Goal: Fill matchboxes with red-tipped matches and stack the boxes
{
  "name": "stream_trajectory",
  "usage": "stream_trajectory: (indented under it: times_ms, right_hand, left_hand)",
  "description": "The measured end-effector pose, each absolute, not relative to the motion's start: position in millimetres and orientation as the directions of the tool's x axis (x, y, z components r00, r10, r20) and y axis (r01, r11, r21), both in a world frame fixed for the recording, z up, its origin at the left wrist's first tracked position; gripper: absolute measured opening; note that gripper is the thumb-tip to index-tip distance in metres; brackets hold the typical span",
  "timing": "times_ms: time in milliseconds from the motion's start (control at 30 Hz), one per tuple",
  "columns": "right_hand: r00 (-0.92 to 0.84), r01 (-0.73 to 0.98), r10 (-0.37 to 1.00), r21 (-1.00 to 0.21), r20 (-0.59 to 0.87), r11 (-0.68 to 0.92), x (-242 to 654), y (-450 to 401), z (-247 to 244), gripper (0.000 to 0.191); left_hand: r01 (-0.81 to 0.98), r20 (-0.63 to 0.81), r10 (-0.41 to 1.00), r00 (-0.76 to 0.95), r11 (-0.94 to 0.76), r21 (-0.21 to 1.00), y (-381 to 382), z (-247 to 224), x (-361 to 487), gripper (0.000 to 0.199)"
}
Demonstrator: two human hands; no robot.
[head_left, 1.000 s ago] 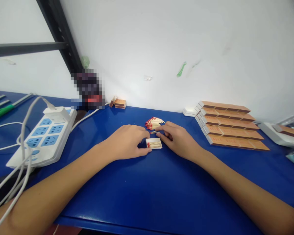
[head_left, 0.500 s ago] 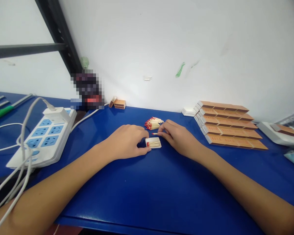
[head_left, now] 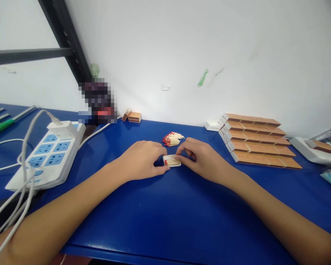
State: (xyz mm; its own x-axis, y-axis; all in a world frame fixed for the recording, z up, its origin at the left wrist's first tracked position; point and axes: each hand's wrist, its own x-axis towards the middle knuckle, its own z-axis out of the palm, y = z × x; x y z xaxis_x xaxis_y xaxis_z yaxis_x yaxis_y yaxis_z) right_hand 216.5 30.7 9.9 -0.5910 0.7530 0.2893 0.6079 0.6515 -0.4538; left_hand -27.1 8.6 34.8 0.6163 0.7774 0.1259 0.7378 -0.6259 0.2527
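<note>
A small white matchbox tray [head_left: 177, 165] rests on the blue table, with several red-headed matches [head_left: 171, 162] lying in it. My left hand [head_left: 146, 159] grips the tray's left end between thumb and fingers. My right hand [head_left: 196, 156] is at the tray's right end, thumb and forefinger pinched over the tail ends of the matches. A match appears to be in that pinch, though the fingertips partly hide it. Just behind the tray lies a loose pile of matches [head_left: 172, 139], heads mostly to the left.
Stacked rows of matchboxes [head_left: 260, 145] stand at the right, beside white trays [head_left: 212, 126]. More matchboxes [head_left: 134, 117] sit by the wall. A power strip [head_left: 48, 154] with white cables lies at the left. A white device [head_left: 314, 151] is at the far right.
My right hand has brought a match from just behind the tray down to the tray's right end. My left hand still holds the tray in place.
</note>
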Motion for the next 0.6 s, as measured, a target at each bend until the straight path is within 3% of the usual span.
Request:
stream_trajectory:
  times_ms: [233,467,600]
  right_hand:
    - [-0.553,0.579,0.752,-0.482,0.359,0.657,214.5,35.4,3.9,0.007]
    - [-0.500,0.680,0.772,-0.375,0.392,0.631,217.5,55.3,-11.0,0.008]
    - [-0.500,0.688,0.779,-0.373,0.378,0.622,218.6,57.5,-12.9,0.005]
  left_hand:
    - [0.739,0.119,0.774,0.621,-0.630,0.240,6.6,36.0,-25.5,0.022]
    - [0.742,0.109,0.776,0.621,-0.627,0.237,6.2,35.7,-24.9,0.023]
    - [0.732,0.124,0.767,0.630,-0.639,0.236,6.7,35.0,-25.5,0.023]
